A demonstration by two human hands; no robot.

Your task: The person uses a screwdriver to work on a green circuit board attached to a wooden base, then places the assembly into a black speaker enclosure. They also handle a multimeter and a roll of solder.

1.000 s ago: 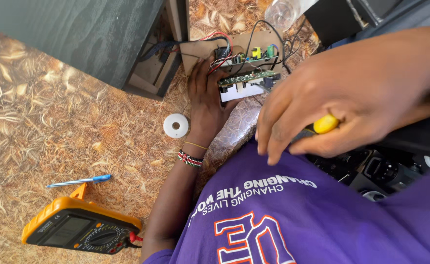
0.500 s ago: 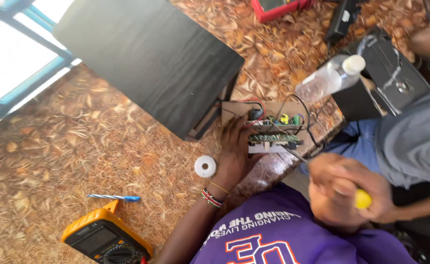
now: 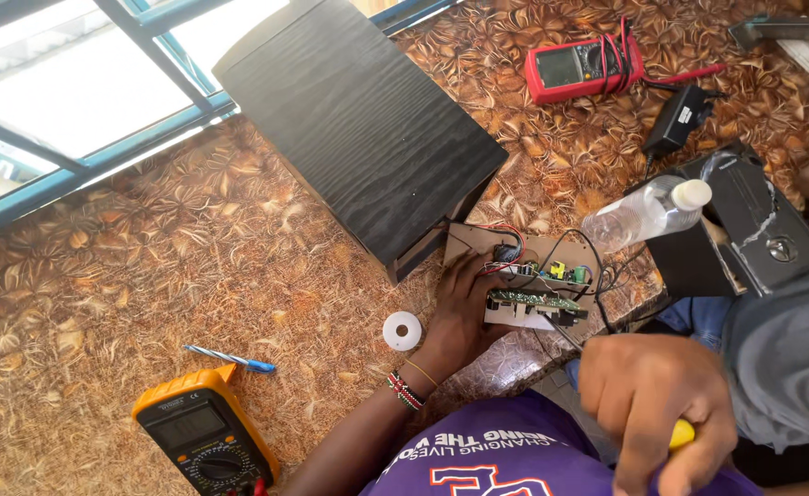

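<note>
My left hand (image 3: pixel 459 312) lies flat on the patterned table, fingers resting on a green circuit board (image 3: pixel 535 301) fixed to a brown panel (image 3: pixel 478 241) with red and black wires. That panel sits against a black wooden speaker box (image 3: pixel 358 129). My right hand (image 3: pixel 659 404) is low in the foreground, fist closed around a tool with a yellow handle (image 3: pixel 682 434); the tool's tip is hidden.
A white tape roll (image 3: pixel 401 331) and a blue pen (image 3: pixel 231 359) lie left of my wrist. A yellow multimeter (image 3: pixel 204 441) sits at the near left, a red multimeter (image 3: pixel 581 66) far back. A clear bottle (image 3: pixel 648 211), a black adapter (image 3: pixel 678 119) and a black device (image 3: pixel 744 230) stand at the right.
The view has swung up and back, so the speaker box, window and red multimeter now show. My right hand has dropped from over the board to the lower foreground. The left hand stays on the board.
</note>
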